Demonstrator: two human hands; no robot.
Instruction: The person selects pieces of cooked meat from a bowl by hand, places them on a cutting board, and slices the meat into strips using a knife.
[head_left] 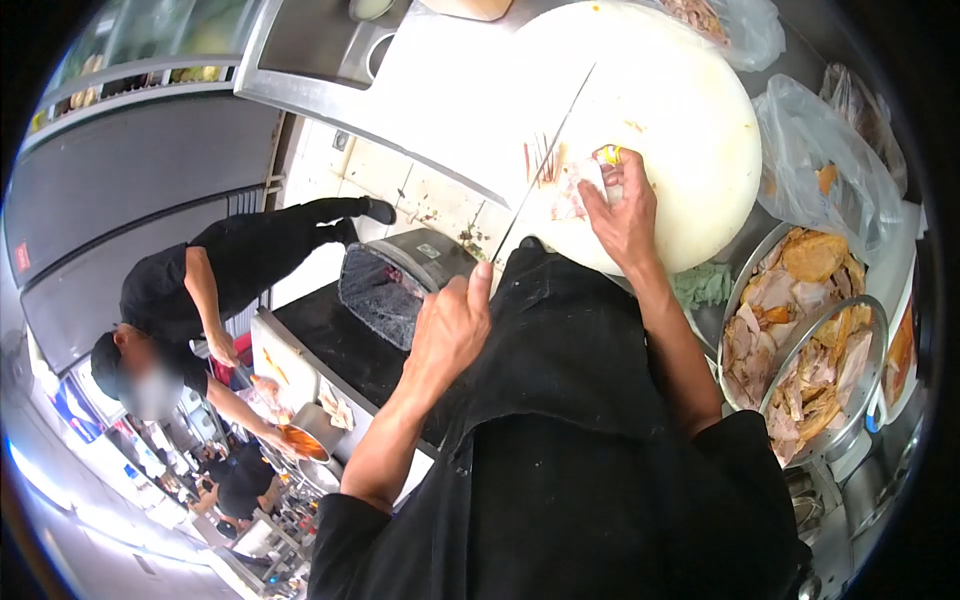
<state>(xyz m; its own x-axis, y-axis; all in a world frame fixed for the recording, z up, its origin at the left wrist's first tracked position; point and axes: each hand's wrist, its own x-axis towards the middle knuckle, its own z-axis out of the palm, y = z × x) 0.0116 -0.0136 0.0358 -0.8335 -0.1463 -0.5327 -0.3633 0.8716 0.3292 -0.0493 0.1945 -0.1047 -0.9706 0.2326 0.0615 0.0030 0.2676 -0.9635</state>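
Observation:
My left hand (452,322) is closed, thumb on top, around the handle end of a long knife (556,135). The blade shows nearly edge-on as a thin dark line, reaching over a round white cutting board (690,120). On the board, my right hand (622,205) has curled fingers on a pale piece of meat (570,192); a yellow band circles one finger. Thin meat slices (541,160) lie on the far side of the blade, beside this piece. The knife's handle is hidden in my fist.
Right of the board stand a metal bowl of cooked meat pieces (790,290) and a clear plastic bag (830,160). A green cloth (703,287) lies by the board. A lined bin (385,290) stands at my left. A co-worker in black (165,290) bends over a pot (312,435).

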